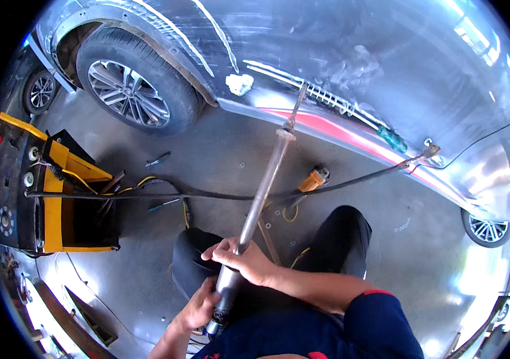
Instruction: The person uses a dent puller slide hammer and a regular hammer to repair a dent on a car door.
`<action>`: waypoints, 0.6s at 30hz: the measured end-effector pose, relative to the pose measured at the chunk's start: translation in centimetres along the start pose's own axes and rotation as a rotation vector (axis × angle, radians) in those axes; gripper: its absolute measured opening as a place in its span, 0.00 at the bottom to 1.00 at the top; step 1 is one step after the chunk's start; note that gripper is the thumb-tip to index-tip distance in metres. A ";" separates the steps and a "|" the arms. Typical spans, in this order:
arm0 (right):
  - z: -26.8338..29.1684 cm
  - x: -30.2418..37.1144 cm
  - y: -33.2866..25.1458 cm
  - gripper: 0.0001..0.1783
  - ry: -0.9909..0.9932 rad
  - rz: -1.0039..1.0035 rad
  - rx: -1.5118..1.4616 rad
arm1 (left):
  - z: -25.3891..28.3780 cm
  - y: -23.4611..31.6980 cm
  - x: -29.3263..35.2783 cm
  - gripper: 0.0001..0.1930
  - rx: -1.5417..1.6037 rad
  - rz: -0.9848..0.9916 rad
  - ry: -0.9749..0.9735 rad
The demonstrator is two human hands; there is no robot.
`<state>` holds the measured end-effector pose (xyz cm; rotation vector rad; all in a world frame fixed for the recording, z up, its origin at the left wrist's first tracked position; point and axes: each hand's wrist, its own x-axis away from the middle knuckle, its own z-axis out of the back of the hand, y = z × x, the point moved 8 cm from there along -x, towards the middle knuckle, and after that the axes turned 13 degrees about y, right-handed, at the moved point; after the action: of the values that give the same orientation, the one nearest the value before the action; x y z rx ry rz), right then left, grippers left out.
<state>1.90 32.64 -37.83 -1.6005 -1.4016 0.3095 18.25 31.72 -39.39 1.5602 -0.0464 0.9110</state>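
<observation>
A slide hammer [265, 182] with a long metal shaft slants from my lap up to the car's side panel [338, 48]. My right hand [246, 261] is closed round the shaft above my lap. Lower down, my left hand [200, 304] wraps the thicker part near the dark handle end. At the far end, the narrow tip meets a row of metal rings [329, 100] threaded on a thin rod along the panel; whether it is hooked in is too small to tell. The rod ends in a green-handled screwdriver-like grip [392, 139]. Below runs a reddish strip [326, 125] of sill.
A yellow-and-black machine [54, 203] stands at left, its black cable [219, 196] running behind the slide hammer to a clamp [429, 151] on the sill. An orange power tool [313, 180] lies on the floor by my knee. The car's wheel [129, 93] is upper left.
</observation>
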 end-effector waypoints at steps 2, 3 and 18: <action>-0.4 0.2 0.3 0.09 -0.058 -0.060 -0.074 | 0.9 -1.1 2.5 0.35 -0.076 -0.109 0.041; -0.7 0.2 0.9 0.10 -0.065 -0.112 -0.155 | 1.4 -1.0 3.7 0.37 -0.098 -0.140 0.071; -4.8 2.7 -2.8 0.32 -0.230 0.049 -0.408 | 1.8 -3.0 13.5 0.15 -0.291 0.248 0.370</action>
<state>4.39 32.38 -32.23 -1.9820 -1.6823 0.2529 29.96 37.06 -34.11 1.1145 -0.1055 1.3158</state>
